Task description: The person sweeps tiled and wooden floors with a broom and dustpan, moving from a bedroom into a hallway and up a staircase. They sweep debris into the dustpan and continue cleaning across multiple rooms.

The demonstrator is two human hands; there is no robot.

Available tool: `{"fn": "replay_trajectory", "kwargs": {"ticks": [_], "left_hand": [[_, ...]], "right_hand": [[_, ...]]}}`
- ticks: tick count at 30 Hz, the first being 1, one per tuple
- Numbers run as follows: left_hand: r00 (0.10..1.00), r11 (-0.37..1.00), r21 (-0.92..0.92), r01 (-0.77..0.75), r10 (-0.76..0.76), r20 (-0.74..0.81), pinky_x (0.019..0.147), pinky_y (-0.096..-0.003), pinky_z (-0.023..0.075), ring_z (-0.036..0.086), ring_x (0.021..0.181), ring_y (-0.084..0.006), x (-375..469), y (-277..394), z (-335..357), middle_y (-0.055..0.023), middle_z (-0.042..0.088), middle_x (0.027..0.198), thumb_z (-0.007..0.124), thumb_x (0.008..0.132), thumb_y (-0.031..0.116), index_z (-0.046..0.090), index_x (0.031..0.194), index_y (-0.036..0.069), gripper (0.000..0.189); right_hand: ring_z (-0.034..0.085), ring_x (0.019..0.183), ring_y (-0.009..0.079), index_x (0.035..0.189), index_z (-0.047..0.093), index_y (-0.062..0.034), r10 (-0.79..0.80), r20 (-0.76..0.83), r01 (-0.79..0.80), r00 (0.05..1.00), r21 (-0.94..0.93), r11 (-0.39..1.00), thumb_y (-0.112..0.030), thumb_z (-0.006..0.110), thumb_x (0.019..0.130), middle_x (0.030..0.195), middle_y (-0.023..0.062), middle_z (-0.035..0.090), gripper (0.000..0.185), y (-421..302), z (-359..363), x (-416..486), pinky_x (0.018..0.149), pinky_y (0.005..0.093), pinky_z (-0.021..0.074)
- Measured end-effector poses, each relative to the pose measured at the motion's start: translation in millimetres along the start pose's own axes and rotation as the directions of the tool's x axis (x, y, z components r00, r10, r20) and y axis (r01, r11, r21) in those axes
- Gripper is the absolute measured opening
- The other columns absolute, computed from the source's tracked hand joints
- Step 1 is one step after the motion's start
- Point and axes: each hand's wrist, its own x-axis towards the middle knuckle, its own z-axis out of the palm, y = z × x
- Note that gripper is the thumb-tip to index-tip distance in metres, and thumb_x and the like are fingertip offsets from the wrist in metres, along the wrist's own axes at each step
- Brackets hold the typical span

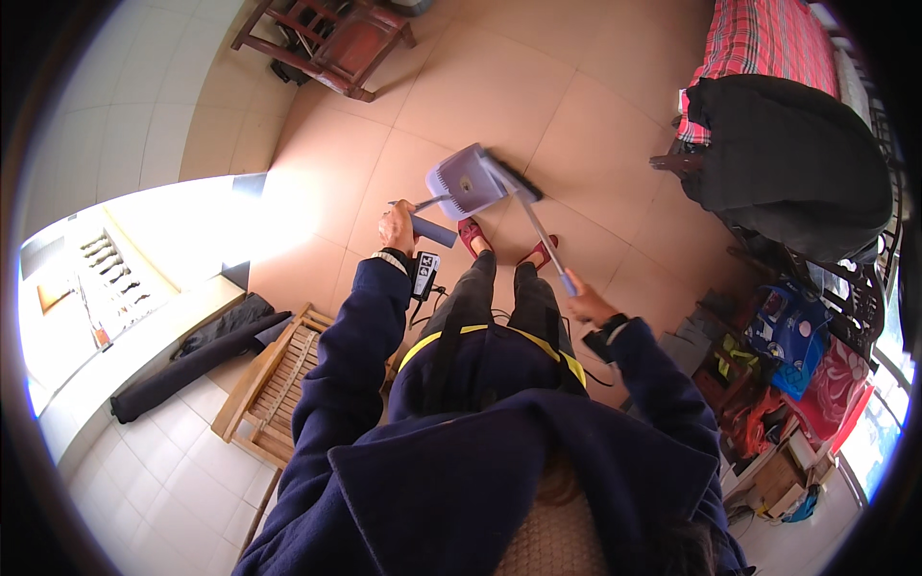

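Observation:
My left hand (397, 227) grips the upper end of a long-handled dustpan. The dustpan's pale purple pan (461, 176), with a row of comb teeth inside, rests on the tiled floor ahead of my feet. A small dark clump of debris (466, 186) lies in it. My right hand (589, 302) is closed around the broom handle (536, 225), which slants away to the broom head (508, 173). Its dark bristles lie along the pan's right edge; whether they touch the pan I cannot tell. The broom head is slightly blurred.
My red shoes (472, 236) stand just behind the pan. A dark red wooden chair (346, 47) is at upper left, a bamboo chair (270, 389) at lower left. On the right are a bench with a black cloth (785, 165) and several bags (789, 331). Large tan tiles (497, 79) cover the floor.

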Motion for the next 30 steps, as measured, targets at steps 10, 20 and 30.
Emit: {"fn": "replay_trajectory", "kwargs": {"ticks": [10, 20, 30], "left_hand": [[0.988, 0.99, -0.003, -0.144, 0.144, 0.063, 0.036, -0.0282, 0.0315, 0.042, 0.043, -0.0163, 18.2, -25.8, -51.4, -0.0066, 0.042, 0.052, 0.051, 0.064, 0.03, 0.048, 0.062, 0.008, 0.022], [0.997, 0.984, -0.159, 0.083, -0.082, 0.011, 0.037, -0.028, 0.0328, 0.051, 0.052, -0.0172, 18.0, -50.2, -149.7, -0.0063, 0.05, 0.06, 0.051, 0.06, 0.021, 0.049, 0.07, 0.008, 0.017], [0.985, 0.991, -0.091, 0.095, -0.107, -0.136, 0.041, -0.032, 0.0329, 0.045, 0.055, -0.0202, 87.1, -54.6, -149.8, -0.0082, 0.047, 0.062, 0.056, 0.055, 0.025, 0.05, 0.059, 0.008, 0.018]], "right_hand": [[0.036, 0.038, 0.0085, 0.126, 0.025, -0.0133, -0.006, -0.212, -0.005, 0.977, -0.05, 0.999, -0.001, 0.045, 0.068, 0.054, 0.0008, 0.038, 0.063, -45.4, -21.8, -40.0, 0.032, 0.0229, 0.0272], [0.035, 0.037, 0.0126, 0.127, 0.02, -0.0105, -0.001, -0.338, 0.024, 0.941, 0.063, 0.998, 0.001, 0.042, 0.066, 0.056, 0.0053, 0.041, 0.066, -75.9, -21.3, 59.4, 0.031, 0.0245, 0.0224], [0.042, 0.041, 0.014, 0.127, 0.021, -0.0126, 0.091, 0.135, -0.063, 0.987, -0.196, 0.979, -0.003, 0.049, 0.067, 0.065, 0.0095, 0.048, 0.067, -55.1, 40.9, 36.4, 0.035, 0.0264, 0.03]]}}
